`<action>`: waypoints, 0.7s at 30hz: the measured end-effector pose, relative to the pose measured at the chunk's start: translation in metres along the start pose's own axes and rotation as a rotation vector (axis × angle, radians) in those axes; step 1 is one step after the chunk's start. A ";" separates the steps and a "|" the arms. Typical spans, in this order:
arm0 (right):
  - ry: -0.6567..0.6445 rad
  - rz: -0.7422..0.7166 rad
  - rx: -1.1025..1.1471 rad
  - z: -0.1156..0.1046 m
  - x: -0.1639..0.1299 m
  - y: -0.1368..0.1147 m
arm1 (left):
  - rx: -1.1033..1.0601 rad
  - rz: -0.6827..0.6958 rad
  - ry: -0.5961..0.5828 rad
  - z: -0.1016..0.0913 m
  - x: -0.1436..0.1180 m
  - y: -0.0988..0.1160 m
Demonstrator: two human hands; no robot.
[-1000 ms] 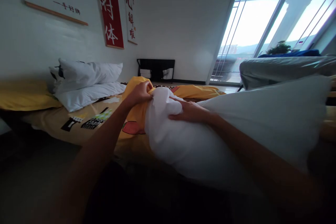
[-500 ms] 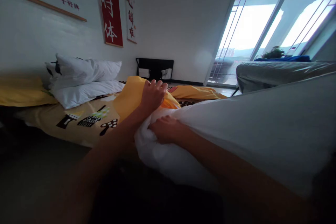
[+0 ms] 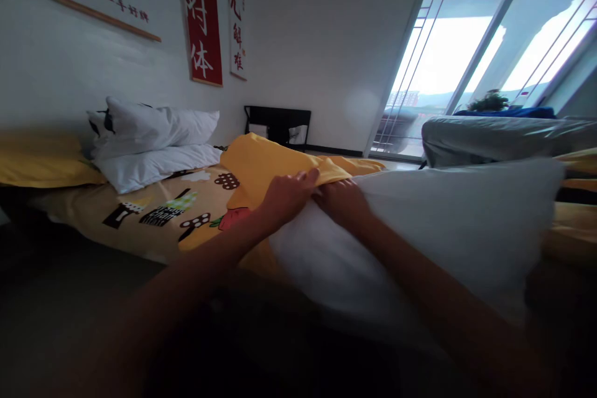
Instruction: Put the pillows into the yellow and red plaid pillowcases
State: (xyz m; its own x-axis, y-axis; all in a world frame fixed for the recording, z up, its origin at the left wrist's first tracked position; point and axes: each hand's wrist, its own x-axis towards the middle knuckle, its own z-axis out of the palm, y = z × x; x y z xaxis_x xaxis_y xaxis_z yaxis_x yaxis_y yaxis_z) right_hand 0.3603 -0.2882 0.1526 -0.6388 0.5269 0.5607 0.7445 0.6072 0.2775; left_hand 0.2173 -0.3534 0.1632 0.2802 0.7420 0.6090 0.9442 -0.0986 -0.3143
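From my head camera, I see my left hand [image 3: 286, 196] and my right hand [image 3: 344, 202] side by side, almost touching, in the middle of the scene. Both rest on the near end of the big soft white pillow [image 3: 420, 230] that lies across my lap and runs off to the right. My left hand is curled, and its fingers [image 3: 310, 175] pinch the edge of the yellow cloth pillowcase [image 3: 275, 161], which is bunched just beyond my hands, on the bed. My right hand lies flat-ish on the pillow by that same edge; I cannot tell if it grips anything.

I think the good way is to hold the yellow edge wide open with my left hand and press the pillow corner small with my right, so it can slide in. I should keep the cloth from twisting and go corner first, slowly.

Far to the left, two white pillows [image 3: 153, 143] are stacked on the patterned yellow bed sheet [image 3: 153, 211]. A red banner with white writing [image 3: 201, 18] hangs on the wall. To the right there are big bright windows [image 3: 471, 50].
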 end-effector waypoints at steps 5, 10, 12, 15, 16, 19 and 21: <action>0.124 -0.118 -0.016 -0.024 -0.037 0.043 | -0.106 -0.045 -0.115 0.014 -0.006 -0.012; 0.095 0.132 -0.169 -0.034 -0.057 0.063 | -0.188 0.113 0.039 0.006 -0.008 0.003; 0.054 0.143 -0.167 -0.029 -0.058 0.049 | -0.171 0.151 0.116 0.003 -0.001 0.010; 0.082 0.049 -0.095 -0.023 -0.051 0.014 | -0.177 0.032 0.116 -0.004 0.019 0.015; 0.079 0.004 -0.073 -0.023 -0.048 0.004 | -0.200 -0.025 0.079 -0.007 0.026 0.016; 0.037 -0.082 -0.049 -0.019 -0.036 -0.015 | -0.298 -0.113 -0.031 -0.018 0.040 0.023; 0.066 -0.053 -0.027 -0.014 -0.026 -0.014 | -0.337 -0.088 -0.055 -0.024 0.040 0.033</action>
State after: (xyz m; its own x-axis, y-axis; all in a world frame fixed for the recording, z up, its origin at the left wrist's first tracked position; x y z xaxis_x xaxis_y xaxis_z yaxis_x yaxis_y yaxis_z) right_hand 0.3691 -0.3188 0.1446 -0.6639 0.4532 0.5948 0.7153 0.6168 0.3285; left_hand 0.2638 -0.3435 0.1949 0.1943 0.7913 0.5798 0.9709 -0.2395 0.0015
